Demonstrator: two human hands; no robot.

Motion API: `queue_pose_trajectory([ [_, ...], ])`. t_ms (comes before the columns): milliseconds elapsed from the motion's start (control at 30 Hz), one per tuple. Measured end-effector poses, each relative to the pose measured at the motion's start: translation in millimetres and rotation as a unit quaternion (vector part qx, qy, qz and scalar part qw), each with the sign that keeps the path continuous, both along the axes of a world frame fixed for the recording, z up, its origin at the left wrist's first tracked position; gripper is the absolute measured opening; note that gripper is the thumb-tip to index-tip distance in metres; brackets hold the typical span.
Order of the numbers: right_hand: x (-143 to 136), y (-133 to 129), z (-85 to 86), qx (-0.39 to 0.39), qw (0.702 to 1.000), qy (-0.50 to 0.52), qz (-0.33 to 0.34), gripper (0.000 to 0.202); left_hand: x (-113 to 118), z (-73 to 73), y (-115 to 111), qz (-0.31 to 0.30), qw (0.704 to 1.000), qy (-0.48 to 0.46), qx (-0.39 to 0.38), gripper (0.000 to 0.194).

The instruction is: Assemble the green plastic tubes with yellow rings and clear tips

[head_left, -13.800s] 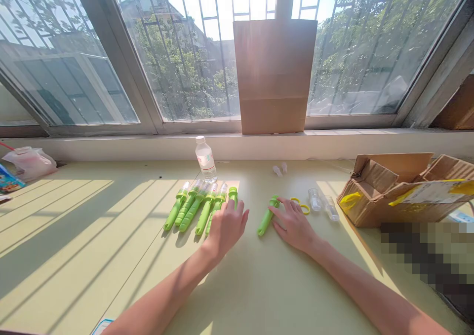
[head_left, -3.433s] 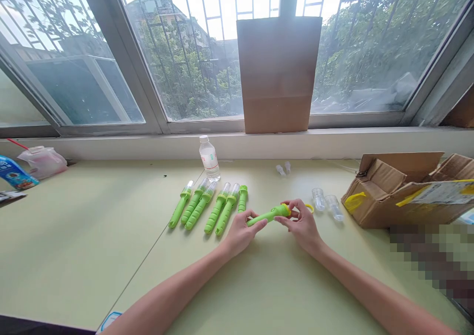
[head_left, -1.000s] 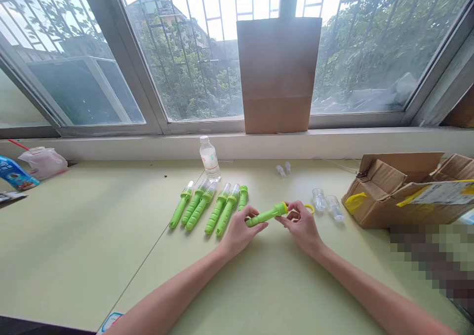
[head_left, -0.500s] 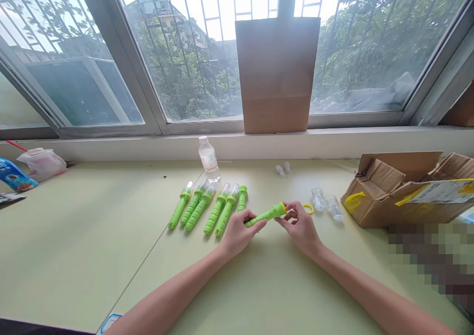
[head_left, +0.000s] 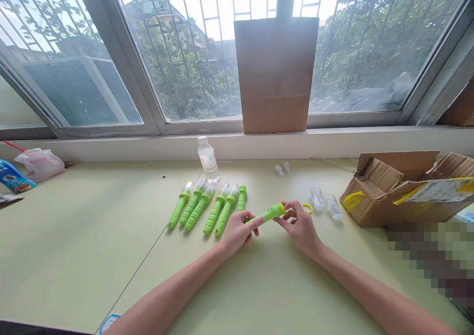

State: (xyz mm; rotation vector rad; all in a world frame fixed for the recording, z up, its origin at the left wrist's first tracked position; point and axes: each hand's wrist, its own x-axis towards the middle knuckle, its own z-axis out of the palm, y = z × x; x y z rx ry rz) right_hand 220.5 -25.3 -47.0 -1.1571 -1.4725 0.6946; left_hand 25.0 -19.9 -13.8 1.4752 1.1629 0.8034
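Observation:
My left hand (head_left: 240,232) is closed round the lower part of a green plastic tube (head_left: 269,214) that is tilted up to the right. At the tube's wide upper end sits a yellow ring (head_left: 282,208). My right hand (head_left: 300,229) pinches at this ring with thumb and fingertips, which partly hide it. Just beyond the right fingers a loose yellow ring (head_left: 307,208) lies on the table. To the left lie several green tubes with clear tops (head_left: 200,207), and beside them one green tube without a clear top (head_left: 241,198).
Two clear plastic cups (head_left: 333,207) lie right of my right hand, near an open cardboard box (head_left: 400,202). Two small clear pieces (head_left: 282,169) lie farther back. A water bottle (head_left: 208,160) stands behind the green tubes. A pink-white bag (head_left: 41,164) is at the far left.
The fingers of my left hand have shifted on the green tube, with the fingertips now showing below it. My right hand stays at the yellow ring. The view has moved slightly.

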Motion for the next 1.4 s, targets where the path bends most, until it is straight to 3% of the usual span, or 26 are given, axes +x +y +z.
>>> queue_pose_trajectory([
  [100,1,1,-1.6,0.008,1.0,-0.004,-0.015,0.041,1,-1.6,0,0.0,0.999,0.022,0.043,0.04],
  [267,1,3,-4.4,-0.002,0.999,0.029,-0.041,0.042,3,-4.7,0,0.06,0.972,0.081,0.214,0.038],
  [400,1,3,-3.9,-0.008,0.999,0.036,-0.028,0.043,3,-9.3,1,0.072,0.954,0.127,0.263,0.023],
  [533,1,3,-3.0,-0.009,1.0,0.009,-0.015,0.041,2,-11.5,0,0.078,0.948,0.134,0.276,0.024],
  [867,-1,0,-2.7,0.007,0.999,-0.018,-0.028,0.034,4,-5.9,-4,0.069,0.971,0.056,0.221,0.028],
  [1167,0,0,-3.8,0.012,0.999,-0.037,-0.021,0.034,4,-0.3,-5,0.037,0.997,0.015,0.065,0.036],
  [1267,0,1,-4.6,0.016,0.999,-0.036,-0.032,0.035,4,-2.1,-3,0.03,0.995,0.034,0.086,0.035],
  [1400,0,2,-4.7,0.004,0.999,-0.02,-0.039,0.037,2,-9.4,1,0.055,0.963,0.116,0.237,0.03],
])
